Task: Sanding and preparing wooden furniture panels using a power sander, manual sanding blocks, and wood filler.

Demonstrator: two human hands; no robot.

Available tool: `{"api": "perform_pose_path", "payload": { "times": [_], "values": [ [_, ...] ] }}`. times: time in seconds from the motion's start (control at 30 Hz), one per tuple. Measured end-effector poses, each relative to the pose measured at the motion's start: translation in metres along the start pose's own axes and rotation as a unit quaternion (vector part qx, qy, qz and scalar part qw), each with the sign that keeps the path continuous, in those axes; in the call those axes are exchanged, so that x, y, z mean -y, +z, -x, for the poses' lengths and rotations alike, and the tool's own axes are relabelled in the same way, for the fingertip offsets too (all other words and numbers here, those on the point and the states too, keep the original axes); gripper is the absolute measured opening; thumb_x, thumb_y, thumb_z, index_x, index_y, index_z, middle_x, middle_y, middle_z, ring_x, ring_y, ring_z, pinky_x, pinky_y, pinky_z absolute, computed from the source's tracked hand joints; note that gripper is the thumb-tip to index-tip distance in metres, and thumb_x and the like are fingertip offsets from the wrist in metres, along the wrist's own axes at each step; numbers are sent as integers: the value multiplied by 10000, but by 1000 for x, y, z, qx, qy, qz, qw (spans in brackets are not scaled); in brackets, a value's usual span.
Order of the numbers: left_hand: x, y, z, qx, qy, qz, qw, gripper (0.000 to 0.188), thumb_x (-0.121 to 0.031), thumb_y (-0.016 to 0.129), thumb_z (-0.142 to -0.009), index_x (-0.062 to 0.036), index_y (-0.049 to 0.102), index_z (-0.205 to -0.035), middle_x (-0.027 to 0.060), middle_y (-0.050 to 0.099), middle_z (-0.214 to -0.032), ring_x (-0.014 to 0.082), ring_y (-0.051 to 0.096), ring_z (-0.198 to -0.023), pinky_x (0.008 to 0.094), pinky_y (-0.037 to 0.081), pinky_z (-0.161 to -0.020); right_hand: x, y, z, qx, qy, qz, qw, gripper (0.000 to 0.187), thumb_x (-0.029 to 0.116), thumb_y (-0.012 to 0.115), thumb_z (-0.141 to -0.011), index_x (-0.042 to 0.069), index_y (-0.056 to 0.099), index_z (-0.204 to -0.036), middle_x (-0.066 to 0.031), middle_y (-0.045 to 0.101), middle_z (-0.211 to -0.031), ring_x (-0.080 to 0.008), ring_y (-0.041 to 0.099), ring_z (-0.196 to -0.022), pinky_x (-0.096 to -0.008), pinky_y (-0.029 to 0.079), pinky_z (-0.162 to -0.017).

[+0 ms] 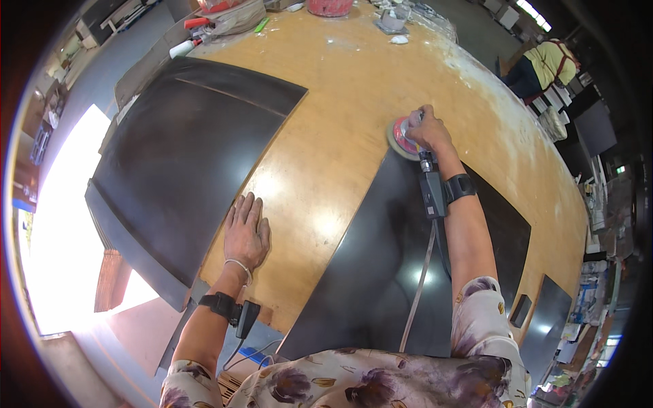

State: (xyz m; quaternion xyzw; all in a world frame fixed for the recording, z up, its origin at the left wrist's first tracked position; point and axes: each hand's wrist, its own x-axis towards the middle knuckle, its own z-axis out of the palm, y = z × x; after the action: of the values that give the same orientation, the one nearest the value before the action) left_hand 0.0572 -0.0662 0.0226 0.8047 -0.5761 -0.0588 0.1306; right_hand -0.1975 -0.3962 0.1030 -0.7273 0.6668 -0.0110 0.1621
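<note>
So the sander sits out at the far end of the dark panel in front of me, its round pink-and-red head right at the far left corner, with part of the pad looking like it's past the edge. It's a disc, so no real long axis there, but its metal fitting points back toward me and slightly right, in line with my forearm. My right hand is curled over the top, fingers bent and wrapped on the body, so yeah, I've got hold of it. The panel's left edge runs away from me and leans right; my shirt covers the near end, so I can't tell its long axis. My left hand is flat and holding nothing, fingers stretched out and a bit apart, on the tan tabletop by the edge of a second dark panel. That one slants the same way, far end to the right. Off to my right there's a small dark block beside another dark panel piece. Up top, a red tub sits at the table's far side, and a person in a yellow top is bending over at upper right.
</note>
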Motion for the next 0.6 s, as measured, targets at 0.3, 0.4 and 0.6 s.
{"api": "perform_pose_path", "payload": {
  "times": [0.3,0.4,0.6],
  "values": [
    [2,0,-3,-25,7,12,1000,429,-195,458,-878,-43,465,-1279,126,388,-1392,283,298,-1324,397,212,-1110,-26,-8,1,-40,7,-10,999,646,259,579,-704,151,349,-1298,-234,533,-1188,-368,499,-1150,-416,430,-928],
    [3,-3,-2,-27,2,10,1000,426,-207,463,-878,-51,474,-1274,116,384,-1398,281,298,-1325,396,210,-1109,-97,-15,6,-67,37,-18,997,705,294,623,-674,91,344,-1289,-296,549,-1140,-413,538,-1078,-428,433,-908],
    [4,-1,-1,-23,2,1,1000,440,-213,449,-884,-53,456,-1293,122,375,-1404,281,287,-1330,393,200,-1112,-281,-34,60,-129,166,-50,976,728,260,666,-657,41,341,-1270,-298,573,-1091,-396,565,-1049,-408,448,-876]
  ]
}}
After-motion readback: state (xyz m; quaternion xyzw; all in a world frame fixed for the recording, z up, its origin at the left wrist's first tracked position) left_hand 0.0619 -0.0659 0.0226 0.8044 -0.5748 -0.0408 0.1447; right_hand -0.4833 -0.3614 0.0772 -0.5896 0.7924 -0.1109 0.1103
